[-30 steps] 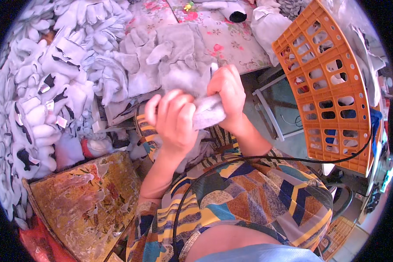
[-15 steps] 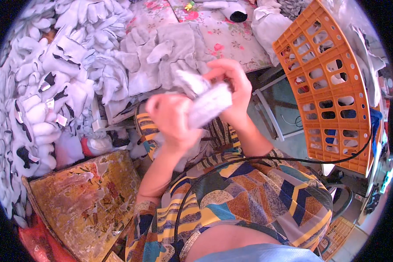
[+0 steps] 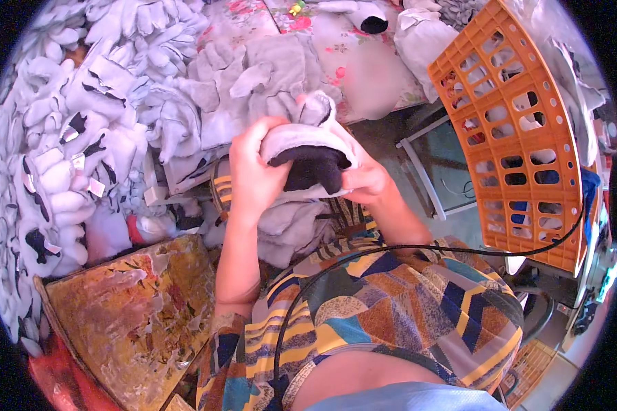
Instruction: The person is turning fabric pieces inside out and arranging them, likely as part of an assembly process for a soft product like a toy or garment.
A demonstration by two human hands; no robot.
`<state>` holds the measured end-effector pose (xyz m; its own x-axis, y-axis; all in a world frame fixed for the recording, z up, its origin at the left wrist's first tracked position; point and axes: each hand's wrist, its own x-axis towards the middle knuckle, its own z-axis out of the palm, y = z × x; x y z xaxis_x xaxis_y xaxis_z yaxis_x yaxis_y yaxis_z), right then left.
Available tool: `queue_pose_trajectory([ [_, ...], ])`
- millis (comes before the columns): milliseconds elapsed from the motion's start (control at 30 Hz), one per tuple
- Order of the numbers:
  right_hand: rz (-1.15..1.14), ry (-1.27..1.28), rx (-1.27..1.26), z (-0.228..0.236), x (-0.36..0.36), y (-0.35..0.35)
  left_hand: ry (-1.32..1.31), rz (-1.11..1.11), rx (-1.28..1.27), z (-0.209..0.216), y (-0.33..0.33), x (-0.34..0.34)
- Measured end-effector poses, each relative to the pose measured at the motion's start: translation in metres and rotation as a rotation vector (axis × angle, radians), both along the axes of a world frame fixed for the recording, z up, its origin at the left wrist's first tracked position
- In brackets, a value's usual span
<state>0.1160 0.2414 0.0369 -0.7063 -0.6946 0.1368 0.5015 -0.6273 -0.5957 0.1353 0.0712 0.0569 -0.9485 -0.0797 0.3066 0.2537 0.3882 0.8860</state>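
Observation:
A grey-white plush piece (image 3: 307,140) is held up in front of me between both hands. Its wide mouth faces me and shows black fabric (image 3: 315,169) inside, and a small rounded flap stands up at its far side. My left hand (image 3: 257,161) grips the left edge, with the thumb at the black opening. On the right edge, my right hand (image 3: 367,179) pinches the rim, its thumb beside the black fabric. Below the hands, more soft grey plush pieces (image 3: 295,236) lie in my lap. What kind of article the plush piece is, I cannot tell.
Heaps of grey-white plush pieces (image 3: 55,151) fill the left side. Ahead is a table with a flowered cover (image 3: 343,48), more plush pieces on it. An orange plastic basket (image 3: 507,137) stands tilted at right. A worn brown board (image 3: 134,315) lies lower left. A black cable (image 3: 391,248) crosses my body.
The plush piece has been turned so its black opening now faces me. My right hand has come down to its right rim, and my left hand has moved slightly left.

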Motion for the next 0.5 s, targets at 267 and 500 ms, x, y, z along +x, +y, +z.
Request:
queue_pose_trajectory([
  [267, -0.461, 0.192, 0.551, 0.003, -0.025, -0.004, 0.266, 0.124, -0.534, 0.011, 0.030, 0.035],
  [500, -1.158, 1.091, 0.929, 0.011, -0.016, -0.011, 0.311, 0.101, -0.523, 0.012, 0.024, 0.033],
])
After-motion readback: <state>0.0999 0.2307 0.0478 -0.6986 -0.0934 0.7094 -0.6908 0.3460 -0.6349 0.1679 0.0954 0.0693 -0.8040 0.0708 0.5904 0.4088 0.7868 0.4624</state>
